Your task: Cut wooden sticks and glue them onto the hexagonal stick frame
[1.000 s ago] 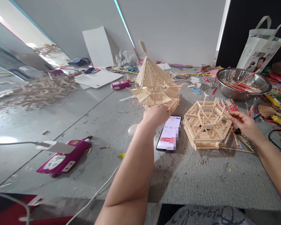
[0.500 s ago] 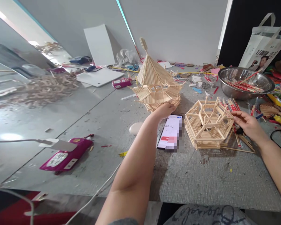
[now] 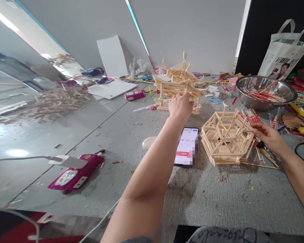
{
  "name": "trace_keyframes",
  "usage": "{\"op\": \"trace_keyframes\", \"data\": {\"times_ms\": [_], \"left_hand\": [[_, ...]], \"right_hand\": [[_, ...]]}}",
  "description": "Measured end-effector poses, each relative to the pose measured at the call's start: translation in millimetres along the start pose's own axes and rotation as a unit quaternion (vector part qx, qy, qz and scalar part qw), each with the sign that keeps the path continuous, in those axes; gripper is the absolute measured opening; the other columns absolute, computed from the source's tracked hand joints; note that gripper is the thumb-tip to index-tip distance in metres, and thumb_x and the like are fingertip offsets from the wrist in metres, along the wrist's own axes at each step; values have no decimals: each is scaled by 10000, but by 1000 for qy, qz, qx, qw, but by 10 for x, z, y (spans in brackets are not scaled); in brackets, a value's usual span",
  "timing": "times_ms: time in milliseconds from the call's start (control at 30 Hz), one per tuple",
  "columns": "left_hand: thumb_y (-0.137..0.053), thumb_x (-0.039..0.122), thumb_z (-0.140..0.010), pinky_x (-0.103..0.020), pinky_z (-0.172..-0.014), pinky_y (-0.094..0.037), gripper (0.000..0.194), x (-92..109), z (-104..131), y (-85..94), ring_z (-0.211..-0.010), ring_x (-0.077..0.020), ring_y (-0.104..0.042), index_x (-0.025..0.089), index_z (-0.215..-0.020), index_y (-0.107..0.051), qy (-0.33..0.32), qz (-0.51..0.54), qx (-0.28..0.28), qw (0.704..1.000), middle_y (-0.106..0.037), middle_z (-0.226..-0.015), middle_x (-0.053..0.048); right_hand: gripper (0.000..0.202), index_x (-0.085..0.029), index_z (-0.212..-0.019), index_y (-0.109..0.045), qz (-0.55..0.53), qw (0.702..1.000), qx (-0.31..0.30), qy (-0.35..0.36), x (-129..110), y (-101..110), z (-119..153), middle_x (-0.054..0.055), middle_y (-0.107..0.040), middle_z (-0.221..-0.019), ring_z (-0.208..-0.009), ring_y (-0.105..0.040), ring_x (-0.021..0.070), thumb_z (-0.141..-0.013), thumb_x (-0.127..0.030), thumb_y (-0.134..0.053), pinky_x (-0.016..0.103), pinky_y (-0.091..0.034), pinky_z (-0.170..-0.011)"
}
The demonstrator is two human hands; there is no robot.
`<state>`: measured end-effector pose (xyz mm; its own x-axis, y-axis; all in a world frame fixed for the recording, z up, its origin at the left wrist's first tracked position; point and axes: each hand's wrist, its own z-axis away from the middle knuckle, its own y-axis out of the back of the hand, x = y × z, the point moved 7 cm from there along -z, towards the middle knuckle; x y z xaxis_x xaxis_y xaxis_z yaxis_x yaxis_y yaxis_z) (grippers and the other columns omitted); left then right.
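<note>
My left hand [image 3: 181,106] is closed on the front of a pagoda model [image 3: 177,86] built of pale wooden sticks, at the back middle of the table. The model stands upright, and my hand covers part of its front. Nearer to me on the right sits a hexagonal stick frame [image 3: 228,138], open on top with spoke-like sticks. My right hand [image 3: 268,136] pinches the frame's right edge; its fingertips are partly hidden. Between the two models lies a phone [image 3: 186,145] with a running timer on its screen.
A steel bowl [image 3: 266,89] of red-wrapped sticks stands at the back right, before a white bag [image 3: 285,54]. Loose sticks [image 3: 268,157] lie beside the frame. On the left are a magenta power strip [image 3: 77,170] and a heap of sticks [image 3: 57,99].
The pagoda model has gone from tipped towards me, its roof showing, to upright. My left hand has shifted slightly away from me with it. My right hand stays by the frame.
</note>
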<state>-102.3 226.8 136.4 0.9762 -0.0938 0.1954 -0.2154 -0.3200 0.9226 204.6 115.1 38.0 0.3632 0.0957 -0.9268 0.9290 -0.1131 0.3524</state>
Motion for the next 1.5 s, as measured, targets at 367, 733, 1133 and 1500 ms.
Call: {"op": "trace_keyframes", "data": {"times_ms": [367, 733, 1133, 1500], "left_hand": [[-461, 249, -784, -388, -823, -464, 365, 191, -56, 118, -1015, -267, -566, 203, -1121, -591, -10, 0, -16, 1000, -618, -1104, -106], [-516, 186, -747, -343, -955, -403, 521, 62, 211, 131, -1126, -244, -519, 141, -1264, -471, -77, 76, -26, 994, -567, -1219, -108], [-439, 125, -793, -299, -909, -435, 384, -122, 270, 66, -1036, -185, -569, 140, -1157, -562, -140, 160, 20, 977, -590, -1164, -90], [-519, 142, -785, -292, -862, -472, 305, -199, 282, 50, -957, -172, -600, 189, -1079, -588, -124, 184, 100, 970, -601, -1111, -73]], "right_hand": [[399, -225, -946, -618, -22, 1000, 8, -7, -15, -17, 1, 49, -650, -914, -833, -604, 180, -675, -516, -655, 341, -498, -782], [399, -227, -945, -605, -32, 999, 8, 0, 6, -20, -10, 47, -637, -934, -854, -588, 175, -669, -508, -665, 345, -481, -811], [414, -219, -978, -595, -34, 999, 2, -4, 8, -27, -6, 60, -628, -983, -914, -576, 181, -683, -502, -658, 345, -462, -849], [425, -225, -978, -585, -47, 999, -6, -16, 27, -35, -8, 60, -626, -988, -919, -574, 175, -671, -507, -667, 345, -450, -873]]}}
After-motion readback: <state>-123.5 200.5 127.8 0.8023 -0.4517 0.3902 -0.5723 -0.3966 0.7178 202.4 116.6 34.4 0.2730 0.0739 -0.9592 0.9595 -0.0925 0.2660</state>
